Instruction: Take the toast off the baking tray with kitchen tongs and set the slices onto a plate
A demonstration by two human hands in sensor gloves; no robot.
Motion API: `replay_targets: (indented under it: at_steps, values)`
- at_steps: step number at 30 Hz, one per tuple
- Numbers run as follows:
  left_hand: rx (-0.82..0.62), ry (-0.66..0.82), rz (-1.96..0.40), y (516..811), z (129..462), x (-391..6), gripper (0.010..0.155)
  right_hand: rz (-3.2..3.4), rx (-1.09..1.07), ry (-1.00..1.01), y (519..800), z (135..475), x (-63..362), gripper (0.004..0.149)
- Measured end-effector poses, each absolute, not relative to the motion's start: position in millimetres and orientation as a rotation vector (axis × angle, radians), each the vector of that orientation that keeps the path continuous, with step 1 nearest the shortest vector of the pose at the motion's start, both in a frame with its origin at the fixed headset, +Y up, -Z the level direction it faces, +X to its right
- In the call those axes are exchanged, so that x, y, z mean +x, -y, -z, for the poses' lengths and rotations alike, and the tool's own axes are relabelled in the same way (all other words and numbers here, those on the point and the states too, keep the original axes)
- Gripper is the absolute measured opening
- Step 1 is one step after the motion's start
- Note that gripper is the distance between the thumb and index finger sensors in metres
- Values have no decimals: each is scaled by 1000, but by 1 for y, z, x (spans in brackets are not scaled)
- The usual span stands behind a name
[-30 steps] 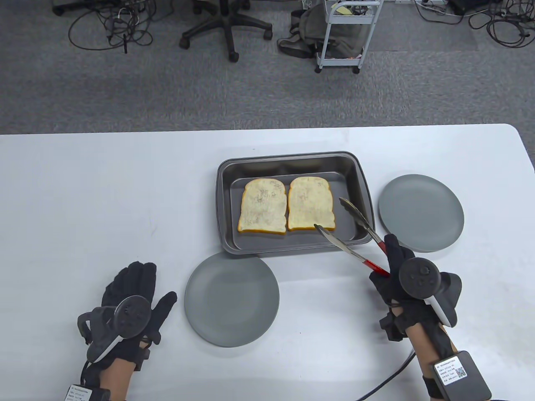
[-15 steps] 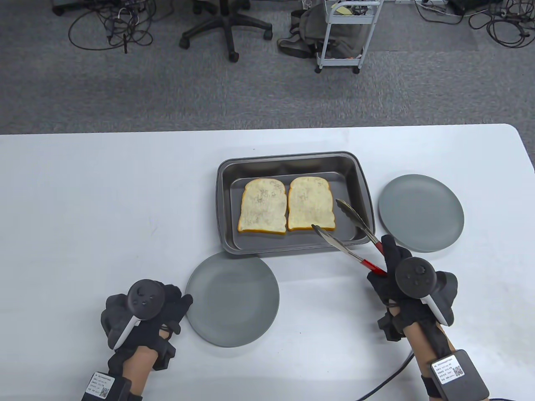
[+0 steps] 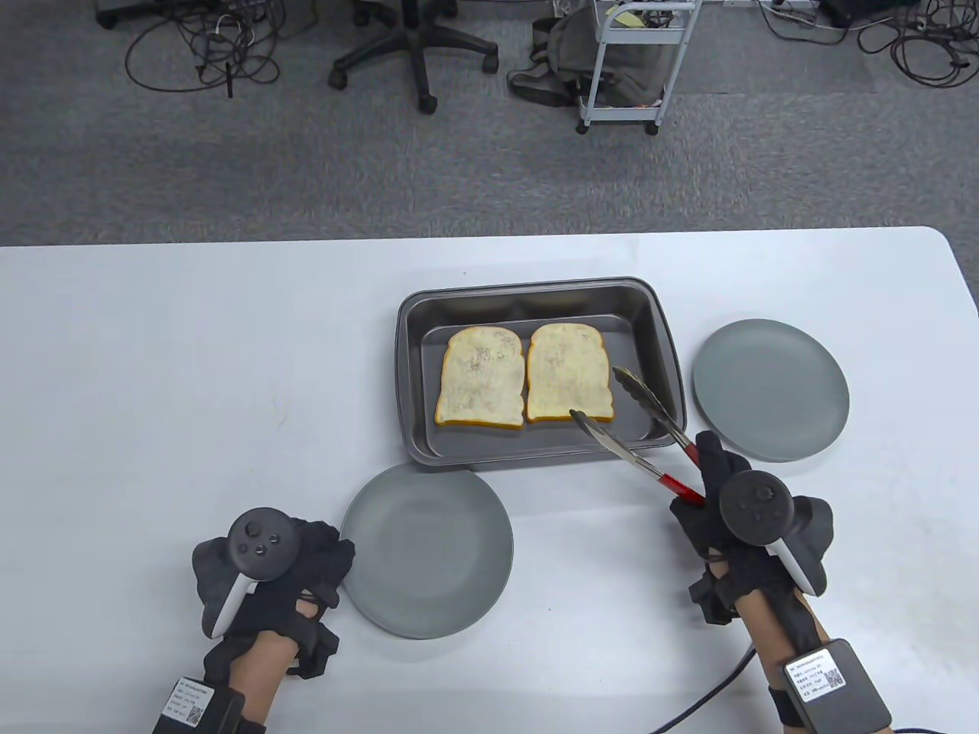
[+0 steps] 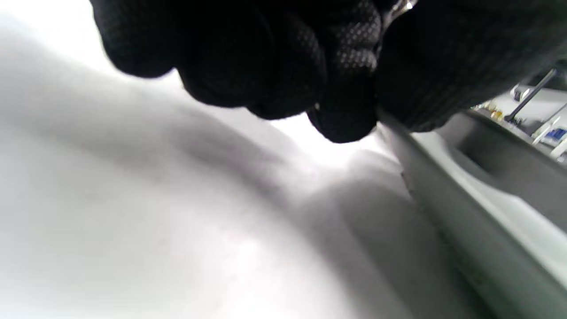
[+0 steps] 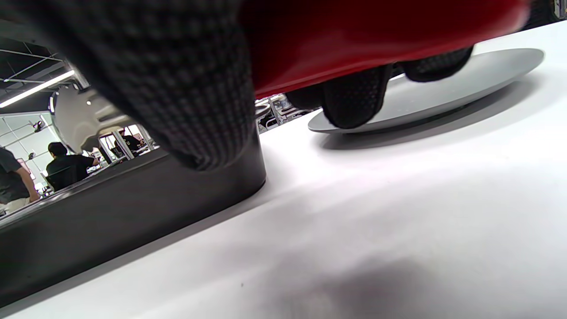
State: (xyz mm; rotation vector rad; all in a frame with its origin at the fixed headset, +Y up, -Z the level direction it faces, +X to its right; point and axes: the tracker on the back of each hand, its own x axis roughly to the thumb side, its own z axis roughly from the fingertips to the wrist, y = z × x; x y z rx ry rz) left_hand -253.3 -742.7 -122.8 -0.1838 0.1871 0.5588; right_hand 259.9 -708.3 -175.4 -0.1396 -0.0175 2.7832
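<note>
Over dark metal tray [image 3: 413,321]: right hand [image 3: 726,505] grips red-handled steel tongs [image 3: 635,417]; left hand [image 3: 298,566] pinches round grey plate [image 3: 428,550] rim.

Left forearm label [image 3: 189,699]: white sticker on a black box strapped to the left forearm, seen in the table view; several lines of small black print and a QR code, all too small to read.
Right forearm label [image 3: 817,674]: white sticker on the black box strapped to the right forearm; lines of small print with a QR code at its right end, not legible.
Baking tray [image 3: 535,290], toast, plates, tongs: no print or brand mark visible.
Left wrist view: no readable text.
Right wrist view: no readable text; the background room is too blurred to show any signs.
</note>
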Motion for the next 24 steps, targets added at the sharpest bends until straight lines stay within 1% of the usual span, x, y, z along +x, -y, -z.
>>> replay_targets:
  at_steps: [2, 5, 10, 12, 16, 19, 24]
  values:
    - [-141, -184, -567, 738, 121, -255, 43, -2777, -139, 16, 708, 175, 260, 87]
    - [-114, -172, -604, 735, 118, -257, 43, -2778, -138, 10, 709, 175, 260, 87]
    - [-91, -197, -797, 738, 116, -262, 50, -2778, -136, 12, 709, 175, 260, 87]
    - [-108, -200, -844, 740, 116, -265, 55, -2777, -134, 13, 709, 175, 260, 87]
    - [-134, -170, -864, 743, 117, -268, 67, -2778, -128, 13, 709, 175, 260, 86]
    - [-132, -125, -886, 742, 118, -267, 69, -2780, -125, 16, 709, 175, 260, 87]
    - [-151, -71, -925, 740, 117, -264, 68, -2775, -115, 25, 709, 175, 259, 86]
